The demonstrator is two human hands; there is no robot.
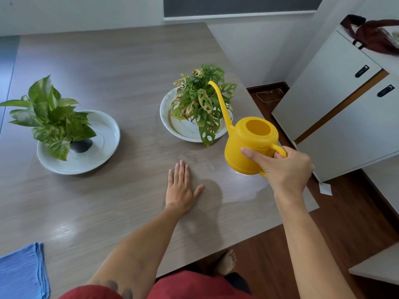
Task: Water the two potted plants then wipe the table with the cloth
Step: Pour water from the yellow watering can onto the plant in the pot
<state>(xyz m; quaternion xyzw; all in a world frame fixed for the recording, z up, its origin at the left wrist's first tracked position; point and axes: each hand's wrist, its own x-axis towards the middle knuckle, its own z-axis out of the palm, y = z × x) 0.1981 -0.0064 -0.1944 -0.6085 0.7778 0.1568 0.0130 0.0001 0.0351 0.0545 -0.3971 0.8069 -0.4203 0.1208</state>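
Note:
My right hand [285, 167] grips the handle of a yellow watering can [250, 145], held above the table's right side. Its long spout reaches up over the right plant [200, 102], a holey-leaved one with some brown leaves on a white saucer [183, 134]. No water stream is visible. The left plant [49, 117], with broad green leaves in a dark pot, stands on a white saucer [103, 143] further left. My left hand [181, 188] rests flat on the grey wooden table [121, 72], fingers straight. A folded blue cloth [21, 275] lies at the table's near left corner.
A wet sheen [248, 190] shows on the table near its right edge, below the can. White cabinets [336, 108] with a dark bag [373, 35] on top stand to the right. Dark wood floor [269, 255] lies beyond the table's near edge, where my foot shows.

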